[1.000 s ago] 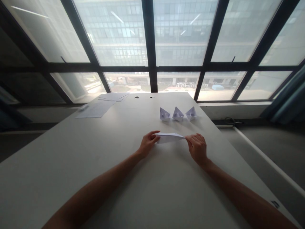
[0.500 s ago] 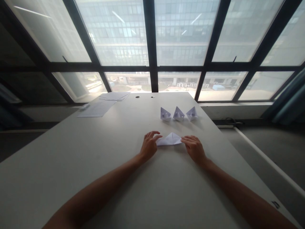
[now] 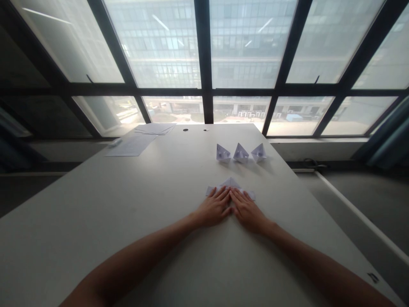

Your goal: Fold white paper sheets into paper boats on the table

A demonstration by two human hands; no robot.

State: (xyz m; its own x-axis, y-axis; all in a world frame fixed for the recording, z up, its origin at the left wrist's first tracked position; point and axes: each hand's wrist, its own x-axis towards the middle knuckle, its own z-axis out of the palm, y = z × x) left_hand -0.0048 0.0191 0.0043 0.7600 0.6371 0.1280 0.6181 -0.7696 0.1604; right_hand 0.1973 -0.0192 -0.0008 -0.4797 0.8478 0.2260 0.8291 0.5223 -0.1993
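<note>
A folded sheet of white paper (image 3: 230, 182) lies flat on the white table, its pointed top facing away from me. Both hands press down on its near edge, side by side with fingertips meeting at the middle. My left hand (image 3: 214, 208) lies flat with fingers stretched out, and a paper end shows to its left. My right hand (image 3: 248, 211) is laid flat in the same way, with the other paper end showing to its right. The paper's lower middle is hidden under my fingers.
Three folded paper boats (image 3: 240, 153) stand in a row beyond my hands. Loose white sheets (image 3: 124, 146) lie at the table's far left, with a small pale object (image 3: 115, 142) beside them. The table (image 3: 153, 183) reaches to a large window.
My hands have moved from the paper's two ends inward to its middle and flattened onto it. The paper boats stand as before; the view has shifted slightly.
</note>
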